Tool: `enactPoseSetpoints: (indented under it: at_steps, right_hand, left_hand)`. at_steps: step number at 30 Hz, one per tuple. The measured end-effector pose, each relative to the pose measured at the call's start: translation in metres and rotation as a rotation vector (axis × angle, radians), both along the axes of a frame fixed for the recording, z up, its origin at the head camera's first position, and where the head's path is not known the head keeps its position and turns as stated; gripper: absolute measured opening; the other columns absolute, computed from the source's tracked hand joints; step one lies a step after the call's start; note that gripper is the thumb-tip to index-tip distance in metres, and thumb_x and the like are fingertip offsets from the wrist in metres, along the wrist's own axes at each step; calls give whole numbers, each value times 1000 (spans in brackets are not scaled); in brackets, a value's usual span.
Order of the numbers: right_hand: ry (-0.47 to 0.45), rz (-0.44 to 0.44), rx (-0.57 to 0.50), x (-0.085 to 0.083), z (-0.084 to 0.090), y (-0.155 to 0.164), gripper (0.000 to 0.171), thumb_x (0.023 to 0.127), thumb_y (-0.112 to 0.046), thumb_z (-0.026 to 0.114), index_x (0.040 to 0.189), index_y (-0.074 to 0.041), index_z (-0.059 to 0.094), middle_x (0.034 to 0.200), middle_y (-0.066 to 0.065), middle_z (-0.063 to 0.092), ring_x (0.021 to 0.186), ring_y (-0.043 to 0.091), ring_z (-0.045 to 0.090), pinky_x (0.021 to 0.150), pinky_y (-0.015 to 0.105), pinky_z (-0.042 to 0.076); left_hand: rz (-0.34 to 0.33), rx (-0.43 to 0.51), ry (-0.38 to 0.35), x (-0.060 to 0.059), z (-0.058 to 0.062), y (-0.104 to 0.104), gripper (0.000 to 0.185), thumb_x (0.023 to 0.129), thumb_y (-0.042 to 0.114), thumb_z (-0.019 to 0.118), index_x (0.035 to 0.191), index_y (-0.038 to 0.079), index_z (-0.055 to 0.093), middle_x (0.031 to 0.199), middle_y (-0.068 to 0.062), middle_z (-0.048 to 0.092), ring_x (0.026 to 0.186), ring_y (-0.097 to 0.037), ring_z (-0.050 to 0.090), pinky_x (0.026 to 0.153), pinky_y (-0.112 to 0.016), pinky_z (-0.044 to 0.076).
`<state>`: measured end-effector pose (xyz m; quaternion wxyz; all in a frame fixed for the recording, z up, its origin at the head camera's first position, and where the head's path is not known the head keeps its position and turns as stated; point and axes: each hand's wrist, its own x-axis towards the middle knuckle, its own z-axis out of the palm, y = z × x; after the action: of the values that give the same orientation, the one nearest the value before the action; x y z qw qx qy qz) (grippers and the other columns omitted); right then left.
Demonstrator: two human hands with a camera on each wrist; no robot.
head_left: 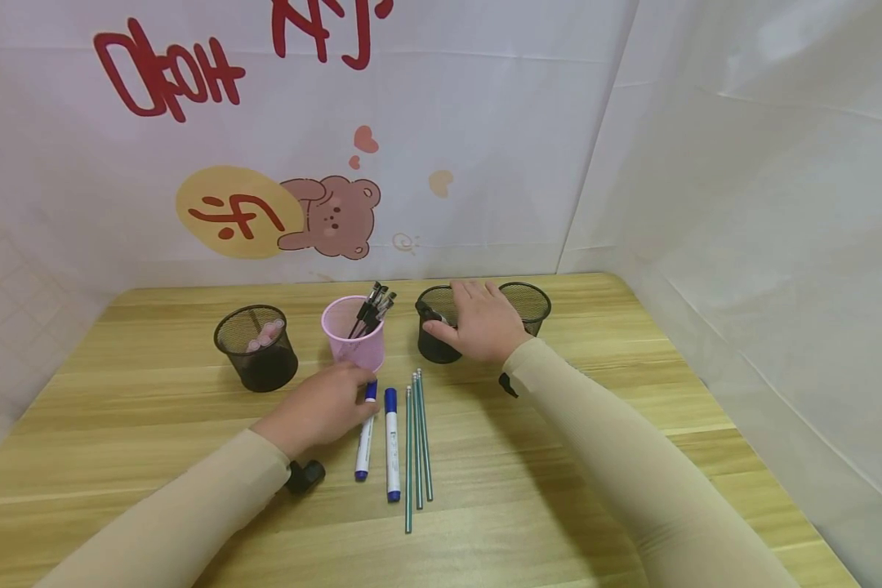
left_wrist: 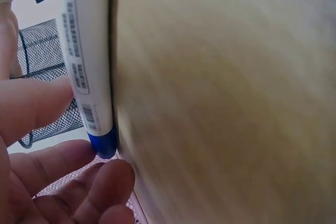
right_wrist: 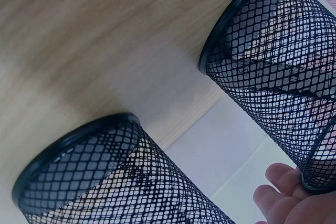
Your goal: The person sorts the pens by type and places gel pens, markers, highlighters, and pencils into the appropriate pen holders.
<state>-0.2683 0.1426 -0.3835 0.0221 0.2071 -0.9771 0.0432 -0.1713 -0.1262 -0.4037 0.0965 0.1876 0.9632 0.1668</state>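
Note:
My left hand (head_left: 322,412) reaches over the cap end of a blue-capped white marker (head_left: 364,445) on the table. Its thumb and bent fingers are about the marker (left_wrist: 86,51), spread apart rather than plainly pinching it. My right hand (head_left: 487,327) lies across the top of a black mesh pen holder (head_left: 435,347), thumb extended to the left and fingers pointing away. Its fingertips (left_wrist: 10,40) are not clear there, but in the right wrist view they meet the rim of this holder (right_wrist: 283,61). A dark strip-like item (right_wrist: 283,78) leans inside.
Another marker (head_left: 392,449) and several green pencils (head_left: 409,465) lie alongside. A pink mesh holder (head_left: 360,353) contains black-handled brushes (head_left: 370,314). A black holder at left (head_left: 268,367) contains pink items (head_left: 266,335); another black holder (head_left: 532,304) stands at right.

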Motion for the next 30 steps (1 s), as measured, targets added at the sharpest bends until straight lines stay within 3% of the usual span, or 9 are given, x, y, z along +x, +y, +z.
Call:
enactPoseSetpoints:
  at_steps: [5,9,15,30]
  right_hand:
    - [-4,-2,1,0,0,0,101,100,-80,34,165,-2,26,169,15,37,159,32,32,134,53,17]
    - [-11,-8,0,0,0,1,102,100,-80,34,166,-3,26,170,14,36,160,32,31,133,54,17]
    - [-1,-2,-2,0,-1,1,101,100,-80,35,165,-3,28,169,14,37,159,33,32,133,54,18]
    - [2,-1,7,0,-1,1,101,100,-79,35,165,-3,27,169,14,37,159,32,33,133,54,18]
  left_hand:
    - [6,8,-9,-2,0,2,41,99,34,74,129,7,69,121,-8,72,111,-26,68,106,-52,54]
    - [34,20,-47,-4,0,5,43,98,34,74,132,8,67,113,-6,72,98,-21,65,100,-51,57]
    - [48,23,-101,-3,0,6,57,98,30,73,146,4,57,127,-13,71,108,-25,68,105,-54,55]
    - [28,21,-106,-4,-2,5,53,95,25,73,143,6,60,126,-13,71,110,-28,68,104,-55,55]
